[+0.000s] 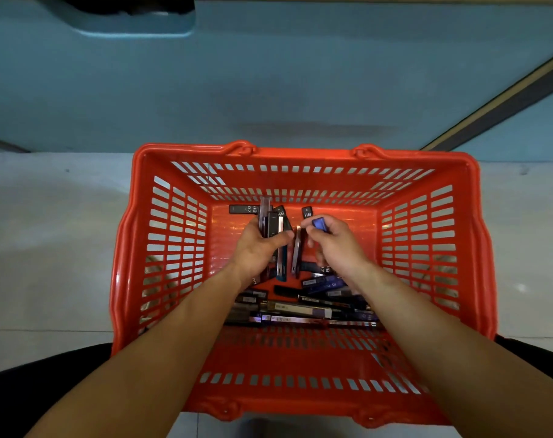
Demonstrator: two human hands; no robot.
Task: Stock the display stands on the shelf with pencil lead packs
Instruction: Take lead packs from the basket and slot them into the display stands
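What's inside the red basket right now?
Loose pencil lead packs lie on the floor of the basket. The left hand grips a bundle, the right hand pinches a blue pack. Anything under the hands and forearms is hidden.

forearms (180,327) hide many lead packs (300,311) below.

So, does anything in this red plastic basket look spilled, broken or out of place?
Nothing looks broken or spilled. The slim dark pencil lead packs lie loose at mixed angles inside the red slotted plastic basket, none outside it. The left hand grips a bundle of packs; the right hand holds a small blue pack.
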